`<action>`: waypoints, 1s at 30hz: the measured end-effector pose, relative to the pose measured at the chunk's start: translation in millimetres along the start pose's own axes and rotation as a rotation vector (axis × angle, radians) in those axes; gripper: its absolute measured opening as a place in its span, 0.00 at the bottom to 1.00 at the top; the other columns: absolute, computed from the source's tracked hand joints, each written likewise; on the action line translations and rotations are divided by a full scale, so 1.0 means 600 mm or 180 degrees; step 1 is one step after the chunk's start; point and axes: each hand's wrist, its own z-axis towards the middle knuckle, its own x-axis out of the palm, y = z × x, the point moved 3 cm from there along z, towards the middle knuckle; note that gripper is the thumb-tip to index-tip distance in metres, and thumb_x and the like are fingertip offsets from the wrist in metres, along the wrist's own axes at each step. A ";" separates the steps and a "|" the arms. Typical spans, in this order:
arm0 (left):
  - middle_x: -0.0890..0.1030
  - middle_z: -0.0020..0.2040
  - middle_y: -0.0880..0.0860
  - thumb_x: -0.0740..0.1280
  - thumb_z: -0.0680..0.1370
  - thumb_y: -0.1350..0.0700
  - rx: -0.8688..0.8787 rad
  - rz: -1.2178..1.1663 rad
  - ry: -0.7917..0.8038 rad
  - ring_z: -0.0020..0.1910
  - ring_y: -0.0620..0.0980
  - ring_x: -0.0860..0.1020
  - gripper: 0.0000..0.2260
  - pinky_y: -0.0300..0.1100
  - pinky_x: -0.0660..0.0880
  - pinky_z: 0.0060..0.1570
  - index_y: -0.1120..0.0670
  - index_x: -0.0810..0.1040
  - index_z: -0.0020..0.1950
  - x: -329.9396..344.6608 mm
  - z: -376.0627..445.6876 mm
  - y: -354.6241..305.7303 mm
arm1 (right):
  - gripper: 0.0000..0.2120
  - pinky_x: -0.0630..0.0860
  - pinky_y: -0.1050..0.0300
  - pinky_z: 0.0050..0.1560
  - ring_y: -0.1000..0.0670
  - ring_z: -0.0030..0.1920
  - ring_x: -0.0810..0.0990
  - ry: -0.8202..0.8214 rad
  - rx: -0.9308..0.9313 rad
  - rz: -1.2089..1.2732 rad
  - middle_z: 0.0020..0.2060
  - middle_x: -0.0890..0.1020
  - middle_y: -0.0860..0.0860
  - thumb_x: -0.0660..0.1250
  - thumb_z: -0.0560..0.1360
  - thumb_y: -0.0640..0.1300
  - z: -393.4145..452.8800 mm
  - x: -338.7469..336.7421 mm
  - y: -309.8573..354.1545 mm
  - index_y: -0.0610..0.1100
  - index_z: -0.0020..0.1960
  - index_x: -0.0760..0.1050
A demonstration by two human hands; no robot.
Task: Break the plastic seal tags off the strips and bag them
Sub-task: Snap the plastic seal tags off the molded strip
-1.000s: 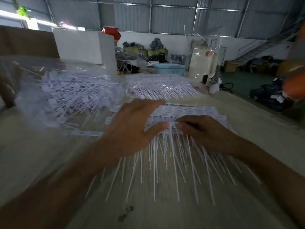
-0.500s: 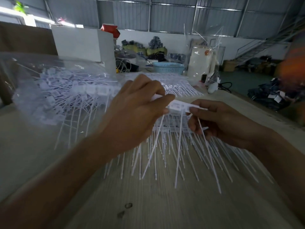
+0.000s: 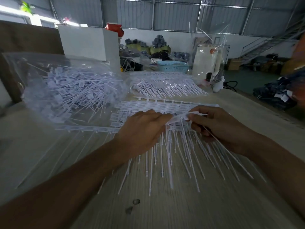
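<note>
A stack of white seal-tag strips lies on the table in front of me, thin tails fanning toward me. My left hand and my right hand both pinch one strip just above the stack, its tails hanging down between them. A loose tail runs under my right hand's fingers. To the left, a clear plastic bag holds a heap of separated tags.
A second clear bag of tag strips lies behind the stack. Farther back stand a white box, a blue basket and a white container. The table's right edge drops to the floor.
The strip and both hands have come down from a raised position to just above the stack, and the hands are now closer together on it.
</note>
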 end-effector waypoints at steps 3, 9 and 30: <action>0.84 0.53 0.56 0.67 0.78 0.61 -0.0088 -0.0059 -0.0059 0.48 0.59 0.82 0.15 0.54 0.81 0.39 0.57 0.78 0.65 0.000 -0.002 0.003 | 0.06 0.65 0.61 0.26 0.53 0.25 0.68 -0.0158 -0.0316 -0.0740 0.29 0.75 0.49 0.67 0.80 0.47 -0.001 0.000 0.003 0.46 0.48 0.80; 0.84 0.56 0.53 0.66 0.80 0.61 -0.0402 -0.0504 -0.0048 0.52 0.58 0.83 0.15 0.58 0.81 0.44 0.51 0.78 0.65 0.013 -0.006 0.013 | 0.07 0.72 0.54 0.38 0.52 0.33 0.75 -0.0316 -0.1301 -0.2131 0.33 0.77 0.52 0.64 0.81 0.45 -0.008 0.011 0.026 0.47 0.46 0.77; 0.81 0.46 0.54 0.69 0.75 0.66 0.0067 -0.0273 0.0101 0.45 0.55 0.78 0.18 0.47 0.77 0.36 0.57 0.80 0.64 -0.013 0.001 -0.015 | 0.06 0.63 0.66 0.27 0.55 0.24 0.67 -0.0400 -0.0959 -0.2065 0.29 0.78 0.47 0.67 0.79 0.51 -0.007 -0.018 0.025 0.50 0.48 0.72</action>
